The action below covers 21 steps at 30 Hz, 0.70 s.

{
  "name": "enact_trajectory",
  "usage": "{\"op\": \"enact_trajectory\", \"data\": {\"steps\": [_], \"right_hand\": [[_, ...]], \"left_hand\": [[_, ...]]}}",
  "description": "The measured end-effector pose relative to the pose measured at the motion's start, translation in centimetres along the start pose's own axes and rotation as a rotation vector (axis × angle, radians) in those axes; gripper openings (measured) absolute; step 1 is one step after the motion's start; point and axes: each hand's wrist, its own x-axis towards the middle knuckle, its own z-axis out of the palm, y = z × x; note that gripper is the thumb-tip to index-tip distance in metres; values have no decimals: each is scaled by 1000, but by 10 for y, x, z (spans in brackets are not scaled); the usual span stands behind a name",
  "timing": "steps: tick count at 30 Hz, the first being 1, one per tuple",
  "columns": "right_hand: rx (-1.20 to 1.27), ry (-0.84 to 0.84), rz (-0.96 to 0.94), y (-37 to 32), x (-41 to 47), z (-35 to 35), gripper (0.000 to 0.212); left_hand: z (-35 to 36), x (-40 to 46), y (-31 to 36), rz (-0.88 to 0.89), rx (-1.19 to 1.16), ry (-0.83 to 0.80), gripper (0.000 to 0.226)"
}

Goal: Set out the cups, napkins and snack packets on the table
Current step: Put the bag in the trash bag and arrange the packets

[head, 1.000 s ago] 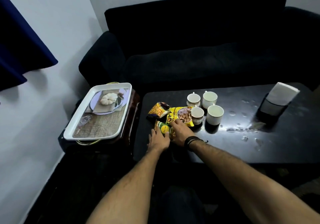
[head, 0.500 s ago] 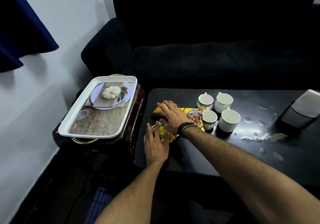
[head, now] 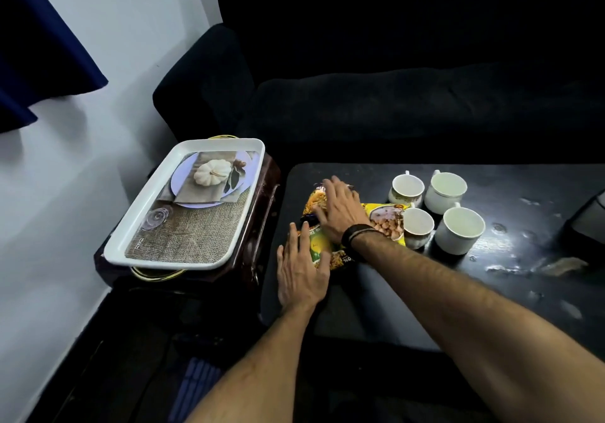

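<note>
Several yellow snack packets (head: 386, 221) lie in a heap at the left end of the black table (head: 425, 298). My right hand (head: 340, 213) rests flat on top of the far packets, fingers spread. My left hand (head: 301, 268) lies palm down at the near side, its fingers over a green and yellow packet (head: 316, 245). Neither hand grips anything. Several white cups (head: 463, 231) stand in a cluster just right of the packets. A dark napkin holder (head: 586, 223) shows at the right edge, mostly cut off.
A white tray (head: 131, 231) with a printed pumpkin picture sits on a small dark side table left of the black table. A black sofa (head: 393, 95) runs behind. Wet patches (head: 510, 249) glisten on the tabletop right of the cups.
My right hand has reached forward over the far packets and flattened on them. My left hand slid slightly back and opened flat. The view has shifted closer and leftward.
</note>
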Motion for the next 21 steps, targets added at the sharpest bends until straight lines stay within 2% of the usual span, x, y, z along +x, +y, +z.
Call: {"op": "enact_trajectory", "data": {"steps": [2, 6, 8, 14, 21], "right_hand": [[-33, -187, 64, 0, 5, 12, 68], [-121, -329, 98, 13, 29, 5, 67], [-87, -386, 108, 18, 39, -1, 69], [-24, -383, 106, 18, 55, 3, 73], [6, -394, 87, 5, 78, 11, 73]], "left_hand": [[1, 4, -2, 20, -31, -4, 71], [5, 13, -4, 19, -131, 22, 62], [7, 20, -5, 28, -158, 62, 56], [11, 39, -3, 50, -9, 180, 48], [17, 41, -3, 61, 65, 129, 60]]}}
